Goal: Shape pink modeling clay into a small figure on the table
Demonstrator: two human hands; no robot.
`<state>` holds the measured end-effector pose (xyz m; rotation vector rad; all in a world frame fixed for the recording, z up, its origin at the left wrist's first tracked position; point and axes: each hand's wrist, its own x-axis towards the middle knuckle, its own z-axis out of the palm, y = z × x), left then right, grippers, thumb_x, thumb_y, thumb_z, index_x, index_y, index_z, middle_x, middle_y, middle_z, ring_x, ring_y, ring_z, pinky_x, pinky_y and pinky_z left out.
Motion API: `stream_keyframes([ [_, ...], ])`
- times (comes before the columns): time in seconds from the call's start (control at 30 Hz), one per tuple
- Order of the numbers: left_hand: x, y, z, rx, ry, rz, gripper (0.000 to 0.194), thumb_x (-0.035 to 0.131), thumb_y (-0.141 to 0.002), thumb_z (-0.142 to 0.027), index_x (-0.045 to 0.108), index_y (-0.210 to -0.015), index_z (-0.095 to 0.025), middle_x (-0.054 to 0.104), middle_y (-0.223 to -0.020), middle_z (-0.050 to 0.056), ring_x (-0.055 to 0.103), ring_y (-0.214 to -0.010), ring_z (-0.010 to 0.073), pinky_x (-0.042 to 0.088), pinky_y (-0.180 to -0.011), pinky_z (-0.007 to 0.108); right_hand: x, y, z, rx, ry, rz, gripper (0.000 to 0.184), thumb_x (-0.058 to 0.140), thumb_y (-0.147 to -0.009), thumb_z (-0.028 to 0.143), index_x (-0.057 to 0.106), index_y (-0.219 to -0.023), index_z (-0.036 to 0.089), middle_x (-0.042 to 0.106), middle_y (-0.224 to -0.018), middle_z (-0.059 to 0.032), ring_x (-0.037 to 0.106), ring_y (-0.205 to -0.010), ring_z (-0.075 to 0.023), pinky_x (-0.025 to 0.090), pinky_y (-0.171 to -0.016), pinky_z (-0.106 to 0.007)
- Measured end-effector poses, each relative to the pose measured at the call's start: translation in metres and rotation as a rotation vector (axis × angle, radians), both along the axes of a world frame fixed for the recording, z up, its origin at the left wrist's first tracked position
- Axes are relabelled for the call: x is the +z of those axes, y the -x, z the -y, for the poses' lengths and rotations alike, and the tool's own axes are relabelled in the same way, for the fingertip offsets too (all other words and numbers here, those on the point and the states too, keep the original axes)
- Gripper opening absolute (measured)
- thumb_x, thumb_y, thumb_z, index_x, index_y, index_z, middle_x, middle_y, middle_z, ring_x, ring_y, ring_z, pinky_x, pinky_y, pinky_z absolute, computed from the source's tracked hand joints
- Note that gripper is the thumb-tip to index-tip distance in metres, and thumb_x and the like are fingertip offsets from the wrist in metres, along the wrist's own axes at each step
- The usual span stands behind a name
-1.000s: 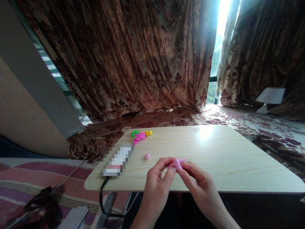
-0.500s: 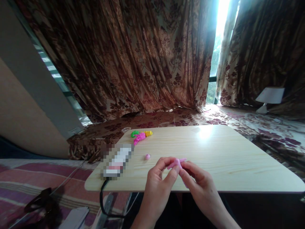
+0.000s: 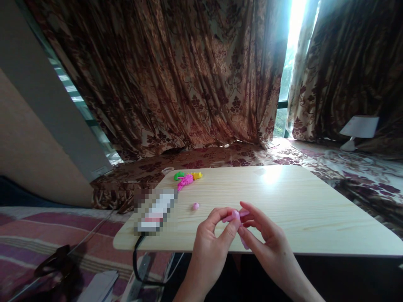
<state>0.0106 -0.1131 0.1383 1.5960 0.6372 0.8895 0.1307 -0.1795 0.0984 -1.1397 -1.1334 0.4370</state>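
Note:
Over the table's near edge, a small light pink figure-like piece (image 3: pixel 235 215) with thin limbs is between my two hands. My left hand (image 3: pixel 212 237) pinches its middle between thumb and index finger. My right hand (image 3: pixel 270 241) is at its right side, thumb against the lower part and index finger raised off it; the other fingers are partly hidden behind a limb. One limb hangs down by the right thumb. A pink ball (image 3: pixel 195 206) lies on the table to the left, apart from both hands.
The pale wooden table (image 3: pixel 315 218) has rounded corners. At its far left lie bright pink (image 3: pixel 185 181), green (image 3: pixel 179 176) and yellow (image 3: pixel 197 175) pieces. A blurred-out white object (image 3: pixel 157 212) with a black cable is at the left edge. A white lamp (image 3: pixel 359 127) stands far right.
My right index finger has lifted away from the pink piece and the right fingers have spread. The piece has tilted, its lower limb now showing below the thumbs. The ball has stayed put.

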Motion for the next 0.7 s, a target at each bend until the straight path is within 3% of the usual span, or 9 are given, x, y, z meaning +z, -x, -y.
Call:
stream_keyframes([
  [0.13,-0.004,-0.001,0.0,0.061,0.036,0.019,0.028,0.066,-0.075,-0.027,0.065,-0.1,-0.016,0.069,-0.099,0.009,0.062,-0.098,0.0231,0.045,-0.09,0.034,0.002,0.001,-0.001,0.077,0.002,-0.021,0.02,0.058,-0.086,0.023,0.06,-0.105,0.023,0.063,-0.099,-0.0061,0.061,-0.089,-0.0204,0.052,-0.072,-0.031],
  [0.3,-0.009,-0.003,0.0,0.102,0.047,0.028,0.023,0.067,-0.074,-0.029,0.068,-0.093,-0.016,0.072,-0.092,0.008,0.064,-0.091,0.0227,0.047,-0.086,0.032,0.005,0.002,0.002,0.071,0.018,-0.052,0.016,0.058,-0.086,0.025,0.061,-0.102,0.022,0.063,-0.096,-0.0055,0.06,-0.089,-0.0196,0.05,-0.077,-0.032],
  [0.47,-0.008,-0.004,0.004,0.102,-0.023,0.019,0.021,0.065,-0.076,-0.029,0.07,-0.093,-0.017,0.072,-0.093,0.006,0.064,-0.092,0.0219,0.046,-0.087,0.031,0.008,0.0,0.004,0.041,0.014,-0.068,0.014,0.059,-0.086,0.028,0.063,-0.096,0.019,0.063,-0.087,-0.005,0.06,-0.082,-0.0191,0.05,-0.069,-0.029],
  [0.7,-0.023,-0.01,0.007,0.198,-0.092,0.076,0.02,0.065,-0.076,-0.028,0.071,-0.094,-0.02,0.072,-0.093,0.003,0.064,-0.088,0.019,0.047,-0.083,0.027,0.005,-0.001,0.002,-0.011,-0.055,-0.018,0.014,0.059,-0.086,0.024,0.064,-0.099,0.021,0.061,-0.088,-0.0044,0.059,-0.083,-0.0186,0.049,-0.076,-0.033],
])
